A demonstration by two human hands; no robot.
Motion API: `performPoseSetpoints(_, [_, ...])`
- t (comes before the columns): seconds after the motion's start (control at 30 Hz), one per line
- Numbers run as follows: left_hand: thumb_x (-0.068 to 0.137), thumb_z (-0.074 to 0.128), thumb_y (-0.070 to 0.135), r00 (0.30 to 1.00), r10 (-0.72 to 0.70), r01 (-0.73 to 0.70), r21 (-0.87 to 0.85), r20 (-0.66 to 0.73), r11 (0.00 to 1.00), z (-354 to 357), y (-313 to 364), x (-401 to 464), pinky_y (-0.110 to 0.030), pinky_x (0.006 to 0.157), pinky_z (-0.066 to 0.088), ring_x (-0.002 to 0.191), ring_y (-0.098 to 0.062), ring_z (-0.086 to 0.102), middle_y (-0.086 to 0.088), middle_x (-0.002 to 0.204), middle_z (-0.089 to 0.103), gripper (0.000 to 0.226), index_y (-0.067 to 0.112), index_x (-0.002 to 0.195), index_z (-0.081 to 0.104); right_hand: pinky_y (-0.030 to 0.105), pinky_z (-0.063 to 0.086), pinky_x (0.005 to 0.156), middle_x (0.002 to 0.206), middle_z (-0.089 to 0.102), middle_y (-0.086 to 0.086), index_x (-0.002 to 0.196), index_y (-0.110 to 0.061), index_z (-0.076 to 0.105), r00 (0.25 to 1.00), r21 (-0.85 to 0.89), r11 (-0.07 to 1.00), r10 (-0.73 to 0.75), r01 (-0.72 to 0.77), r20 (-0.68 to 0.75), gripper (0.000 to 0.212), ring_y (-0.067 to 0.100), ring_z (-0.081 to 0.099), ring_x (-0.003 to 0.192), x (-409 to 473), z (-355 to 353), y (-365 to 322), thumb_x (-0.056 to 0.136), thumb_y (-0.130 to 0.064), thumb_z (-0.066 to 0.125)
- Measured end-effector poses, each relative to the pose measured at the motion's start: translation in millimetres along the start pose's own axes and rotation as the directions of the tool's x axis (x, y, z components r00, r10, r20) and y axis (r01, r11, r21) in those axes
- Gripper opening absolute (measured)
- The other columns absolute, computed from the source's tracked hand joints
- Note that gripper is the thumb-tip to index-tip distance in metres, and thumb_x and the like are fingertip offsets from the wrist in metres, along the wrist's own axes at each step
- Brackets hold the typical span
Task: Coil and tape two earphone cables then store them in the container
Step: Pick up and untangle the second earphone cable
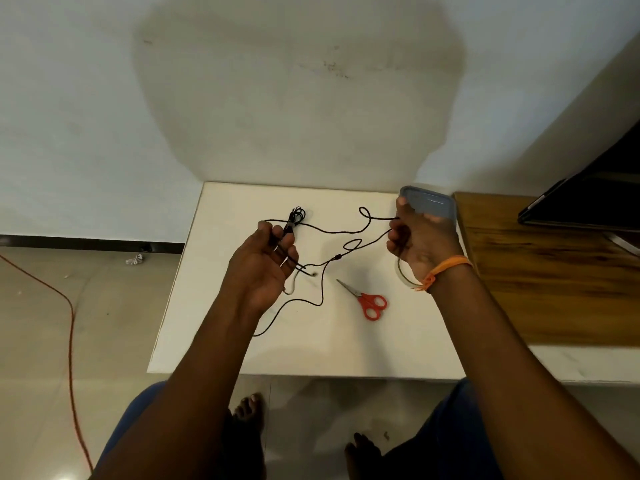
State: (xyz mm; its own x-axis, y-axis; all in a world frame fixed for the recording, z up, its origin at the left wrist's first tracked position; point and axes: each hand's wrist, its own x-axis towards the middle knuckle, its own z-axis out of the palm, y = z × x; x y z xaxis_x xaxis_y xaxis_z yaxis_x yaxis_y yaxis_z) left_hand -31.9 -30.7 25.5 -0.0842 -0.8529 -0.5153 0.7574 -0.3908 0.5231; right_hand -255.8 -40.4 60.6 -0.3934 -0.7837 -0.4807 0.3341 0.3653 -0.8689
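Note:
A black earphone cable (332,232) stretches in loose loops above the white table (311,348) between both hands. My left hand (266,261) grips one end, with part of the cable wound round its fingers. My right hand (415,240) pinches the other end at the right. A second black earphone cable (298,214) lies bunched on the table just beyond my left hand. A grey-blue container (429,202) stands at the table's back right, partly hidden by my right hand. A clear tape roll (403,275) lies under my right wrist.
Red-handled scissors (369,301) lie on the table in front of my right hand. A wooden surface (540,271) adjoins the table on the right, with a dark screen (588,202) on it. An orange cord (71,327) runs over the floor at left.

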Motion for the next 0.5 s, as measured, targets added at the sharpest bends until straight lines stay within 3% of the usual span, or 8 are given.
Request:
performPoseSetpoints(0.07, [0.101,0.048,0.027,0.998,-0.06,0.056,-0.085,-0.037,0.995,-4,1,3,-0.016,0.045,0.046,0.048,-0.002,0.056,0.006,0.069,0.063,0.022,0.016,0.083,0.055,0.025,0.05,0.049,0.062,0.057,0.002,0.072,-0.011,0.057,0.999,0.098,0.995,-0.003,0.007,-0.041,0.026,0.011,0.054,0.05,2,-1,-2,0.087,-0.029,0.069])
performPoseSetpoints(0.17, [0.101,0.045,0.028,0.992,-0.126,0.128,-0.189,0.022,0.974,-9,4,4,-0.012,0.032,0.031,0.034,-0.002,0.038,0.009,0.068,0.061,0.021,0.02,0.082,0.049,0.025,0.052,0.049,0.064,0.057,0.003,0.073,-0.011,0.058,0.993,0.252,0.968,0.009,0.021,-0.115,0.027,0.012,0.056,0.051,8,-5,-6,0.087,-0.031,0.068])
performPoseSetpoints(0.2, [0.101,0.045,0.027,0.992,-0.12,0.123,-0.149,0.031,0.981,-10,5,4,-0.012,0.03,0.026,0.032,-0.003,0.033,0.009,0.067,0.058,0.021,0.02,0.082,0.049,0.024,0.052,0.048,0.064,0.057,0.003,0.073,-0.011,0.058,0.992,0.259,0.966,0.017,0.017,-0.128,0.028,0.012,0.057,0.053,10,-7,-6,0.088,-0.033,0.068])
performPoseSetpoints(0.27, [0.101,0.047,0.022,1.0,-0.014,0.016,0.115,-0.012,0.993,-8,5,3,-0.015,0.03,0.019,0.033,-0.004,0.026,0.006,0.067,0.053,0.017,0.019,0.086,0.052,0.025,0.052,0.049,0.065,0.057,0.003,0.073,-0.011,0.057,0.992,0.185,0.983,0.034,-0.011,-0.119,0.031,0.013,0.057,0.054,12,-8,-3,0.089,-0.037,0.064])
performPoseSetpoints(0.33, [0.101,0.049,0.02,0.992,0.125,-0.113,0.388,-0.005,0.915,-1,1,0,-0.017,0.036,0.018,0.037,-0.007,0.024,0.002,0.068,0.053,0.012,0.017,0.093,0.058,0.027,0.053,0.05,0.067,0.058,0.004,0.073,-0.01,0.056,0.997,0.057,0.996,0.068,-0.065,-0.047,0.036,0.013,0.058,0.054,10,-5,2,0.092,-0.042,0.06])
performPoseSetpoints(0.5, [0.098,0.055,0.023,0.973,0.18,-0.23,0.554,0.144,0.801,11,-14,-10,-0.026,0.044,0.017,0.041,-0.012,0.023,-0.001,0.068,0.058,0.017,0.011,0.103,0.067,0.032,0.055,0.061,0.076,0.063,0.008,0.086,-0.008,0.059,0.962,-0.029,0.976,0.218,-0.217,0.165,0.03,0.018,0.062,0.062,-1,8,10,0.095,-0.037,0.057])
